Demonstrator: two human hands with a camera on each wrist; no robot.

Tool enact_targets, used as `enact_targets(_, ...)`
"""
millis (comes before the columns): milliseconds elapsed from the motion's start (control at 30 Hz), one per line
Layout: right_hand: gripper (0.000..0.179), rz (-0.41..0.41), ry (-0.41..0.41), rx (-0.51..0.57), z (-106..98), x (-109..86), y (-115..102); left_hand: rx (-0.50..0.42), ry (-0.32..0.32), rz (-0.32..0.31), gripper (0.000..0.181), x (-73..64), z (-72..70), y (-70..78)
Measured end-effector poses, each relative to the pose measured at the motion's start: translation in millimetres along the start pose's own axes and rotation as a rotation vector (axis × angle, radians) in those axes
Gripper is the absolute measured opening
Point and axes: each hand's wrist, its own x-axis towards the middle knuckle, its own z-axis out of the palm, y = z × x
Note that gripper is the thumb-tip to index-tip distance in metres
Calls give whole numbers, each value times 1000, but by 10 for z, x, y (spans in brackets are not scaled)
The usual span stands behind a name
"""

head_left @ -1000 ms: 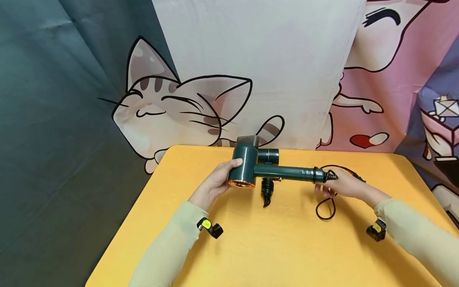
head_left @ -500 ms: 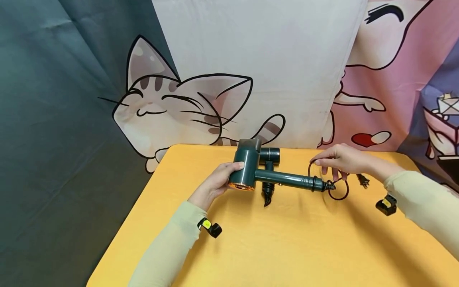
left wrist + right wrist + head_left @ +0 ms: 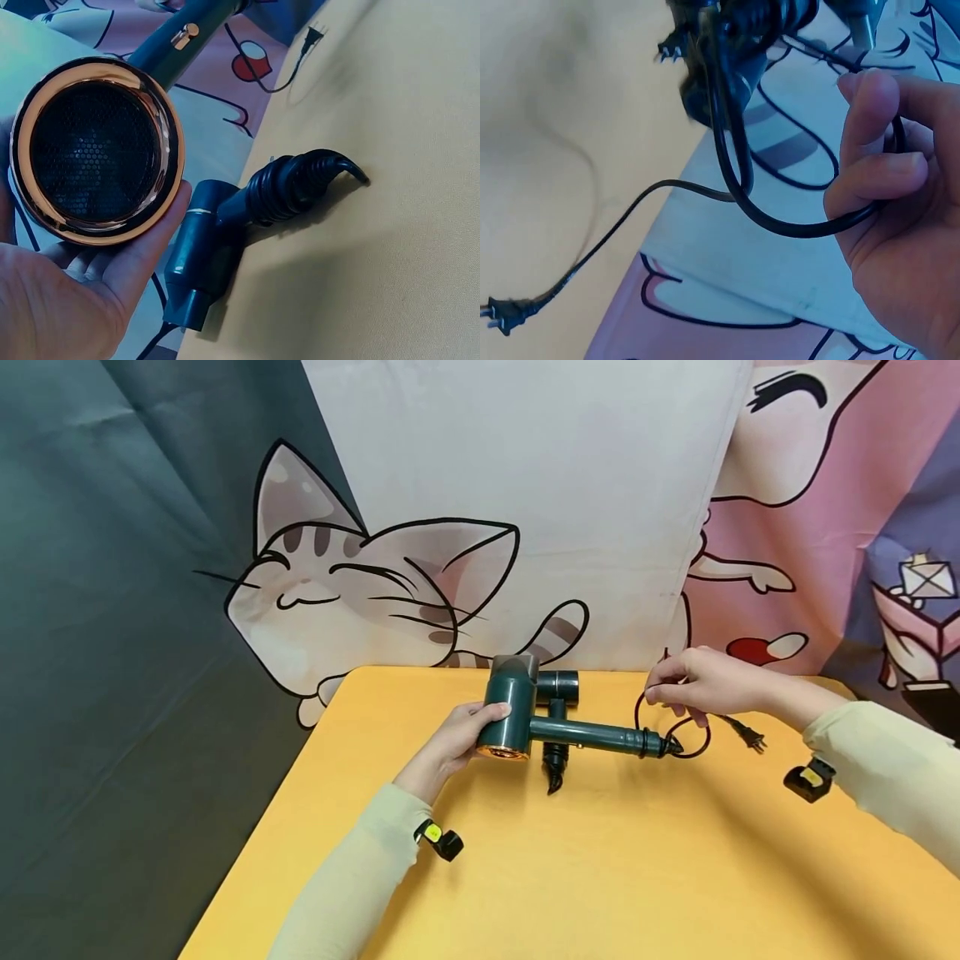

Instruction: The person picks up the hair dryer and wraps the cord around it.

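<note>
A dark green hair dryer hangs above the table, handle pointing right. My left hand grips its barrel, thumb along the near side. In the left wrist view, the dryer's copper-rimmed air intake faces the camera. My right hand is raised beyond the handle's end and holds the black power cord between curled fingers and thumb. Loops of cord hang between that hand and the handle tip. The two-prong plug dangles to the right of the loops.
A second dark hair dryer with its cord wrapped round the handle lies on the yellow table, partly hidden behind the held one. A printed cloth backdrop stands at the table's far edge.
My right hand has left the handle's end, risen, and drawn out a length of cord, then shifted slightly left. The plug has come into view. The left hand keeps its grip, the dryer slightly lower.
</note>
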Motion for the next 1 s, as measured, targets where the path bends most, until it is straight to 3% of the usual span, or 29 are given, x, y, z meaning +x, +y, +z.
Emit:
enact_targets(267, 11, -21, 23, 39, 152, -20, -89, 5, 67, -9, 64, 48, 40, -47)
enact_targets(600, 14, -35, 122, 124, 439, -243, -132, -90, 127, -22, 64, 89, 101, -53)
enact_targets(867, 19, -185, 249, 201, 840, -428, -12, -174, 126, -44, 66, 109, 152, -17)
enact_targets(1000, 22, -215, 283, 250, 1040, -462, 53, -180, 126, -53, 66, 113, 163, -2)
